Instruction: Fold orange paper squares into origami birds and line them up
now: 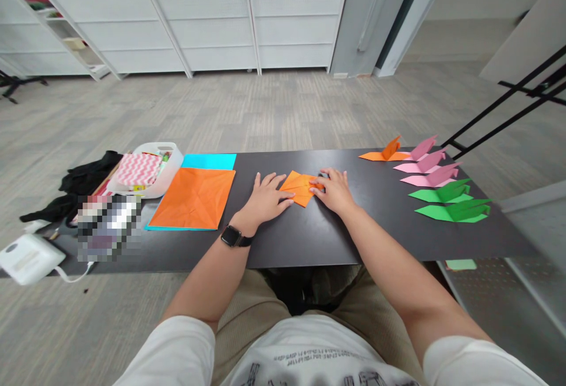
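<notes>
Pressing lightly at the near side of the work, the person's left hand (pixel 267 196) lies at nine o'clock of a small piece of folded orange paper (pixel 297 187), which sits on the dark table (pixel 309 241) straight ahead of the body. Its fingers are spread and released, with the thumb and forefinger reaching the paper's left edge. The right hand (pixel 334 191) is at three o'clock of the same piece, fingers curved and the tips touching its right end; whether they pinch the paper or only press it down cannot be told. The folded piece has several flaps and pointed corners.

Taking that piece as the hub, with twelve pointing away from the person, a large orange sheet (pixel 194 197) lies at nine, on top of a blue sheet (pixel 210 161) that shows along its far edge. Past it, between nine and ten, stands a white basket (pixel 170 181) with a pink zigzag pouch (pixel 138 169) inside, and black cloth (pixel 88 175) lies farther out. Between two and three an orange folded bird (pixel 389 151) leads a row, followed by pink folded birds (pixel 422 165), with green folded birds (pixel 455 212) just past three. A black watch (pixel 230 236) circles the left wrist.
</notes>
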The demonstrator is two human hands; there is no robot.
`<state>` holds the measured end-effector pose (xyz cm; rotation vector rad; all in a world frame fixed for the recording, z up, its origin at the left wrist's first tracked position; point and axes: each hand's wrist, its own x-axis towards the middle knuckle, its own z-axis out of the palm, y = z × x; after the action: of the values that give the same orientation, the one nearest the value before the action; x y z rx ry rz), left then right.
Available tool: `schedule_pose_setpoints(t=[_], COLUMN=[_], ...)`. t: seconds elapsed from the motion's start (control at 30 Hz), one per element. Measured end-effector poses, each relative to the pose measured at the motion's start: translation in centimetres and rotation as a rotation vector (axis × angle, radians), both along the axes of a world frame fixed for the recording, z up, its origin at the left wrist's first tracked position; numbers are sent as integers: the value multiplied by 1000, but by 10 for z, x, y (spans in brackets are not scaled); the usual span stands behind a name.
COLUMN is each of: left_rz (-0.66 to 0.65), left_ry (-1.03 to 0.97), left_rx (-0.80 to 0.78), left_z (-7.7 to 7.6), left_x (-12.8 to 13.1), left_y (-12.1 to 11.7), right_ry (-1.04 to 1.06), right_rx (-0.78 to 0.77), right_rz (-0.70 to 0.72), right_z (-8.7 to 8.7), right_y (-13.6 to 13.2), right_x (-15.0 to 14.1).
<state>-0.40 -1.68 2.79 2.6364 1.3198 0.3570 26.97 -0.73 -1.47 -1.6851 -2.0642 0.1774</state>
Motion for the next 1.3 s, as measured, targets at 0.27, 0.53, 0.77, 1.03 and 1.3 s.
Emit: schedule_pose_setpoints(t=[0.27, 0.53, 0.77, 1.03, 1.3], left_rz=[109, 94, -3, -124, -120], left_ry=[-32, -149, -353, -143, -109], left_rx=[-54, -6, 56, -41, -17], left_z=[-2, 6, 8, -12, -10], left_x=[-15, -34, -5, 9, 10], left_y=[5, 18, 16, 20, 19], right_ry=[-14, -11, -10, 7, 41], right_rx=[-12, 1, 22, 26, 15], right_rz=[6, 3, 60, 144, 194], right_z=[0, -1, 1, 5, 11], right_y=[0, 1, 1, -5, -7], right_x=[1, 1, 1, -4, 1])
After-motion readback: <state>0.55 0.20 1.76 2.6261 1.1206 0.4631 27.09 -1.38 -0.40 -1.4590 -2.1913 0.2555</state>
